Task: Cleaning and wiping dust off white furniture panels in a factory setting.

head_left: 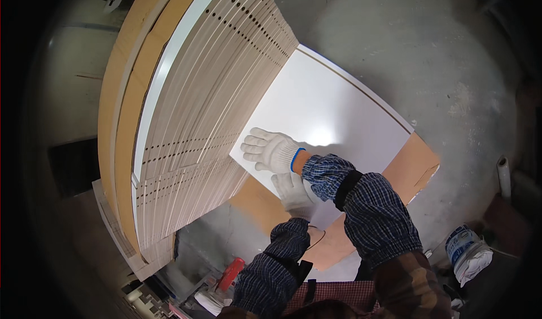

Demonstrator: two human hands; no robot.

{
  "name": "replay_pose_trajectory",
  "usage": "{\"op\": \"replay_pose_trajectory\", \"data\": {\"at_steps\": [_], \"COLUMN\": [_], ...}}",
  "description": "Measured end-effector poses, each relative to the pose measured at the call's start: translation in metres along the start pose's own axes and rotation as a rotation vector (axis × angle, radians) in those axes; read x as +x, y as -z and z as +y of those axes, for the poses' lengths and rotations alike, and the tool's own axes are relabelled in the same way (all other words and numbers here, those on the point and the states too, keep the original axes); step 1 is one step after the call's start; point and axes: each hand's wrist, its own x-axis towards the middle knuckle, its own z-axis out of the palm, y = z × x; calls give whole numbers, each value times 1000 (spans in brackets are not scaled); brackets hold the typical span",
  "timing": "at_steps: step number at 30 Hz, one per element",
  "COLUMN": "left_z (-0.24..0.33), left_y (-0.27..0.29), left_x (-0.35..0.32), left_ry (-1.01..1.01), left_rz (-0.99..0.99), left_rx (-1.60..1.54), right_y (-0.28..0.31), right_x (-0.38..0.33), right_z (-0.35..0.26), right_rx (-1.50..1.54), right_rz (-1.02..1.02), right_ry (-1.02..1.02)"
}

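Observation:
A glossy white panel [333, 104] lies in front of me beside a tall stack of panels. My right hand [274, 149], in a white knitted glove with a blue cuff edge, is on the panel near its left corner, fingers spread and holding nothing. Just below it, my left hand [293, 193] wears a similar glove and lies against the panel's near edge. Its fingers are stretched out, and the right wrist partly covers it. Both forearms are in dark checked sleeve covers.
The stack [209, 110] of upright panels, their edges dotted with rows of holes, rises on the left. Brown cardboard [415, 161] sticks out under the white panel. A white and blue bag-like bundle [467, 254] stands at the lower right, a red object [230, 274] at the lower left.

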Motion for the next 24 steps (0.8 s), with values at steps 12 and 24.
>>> {"op": "replay_pose_trajectory", "data": {"at_steps": [12, 24], "left_z": [10, -4], "left_y": [16, -5], "left_x": [17, 66], "left_ry": [-323, -437], "left_rz": [-14, -257], "left_rx": [189, 223], "right_y": [63, 39], "right_x": [-104, -214], "right_z": [112, 24], "right_rx": [-221, -374], "right_rz": [368, 320], "right_ry": [-924, -1172]}}
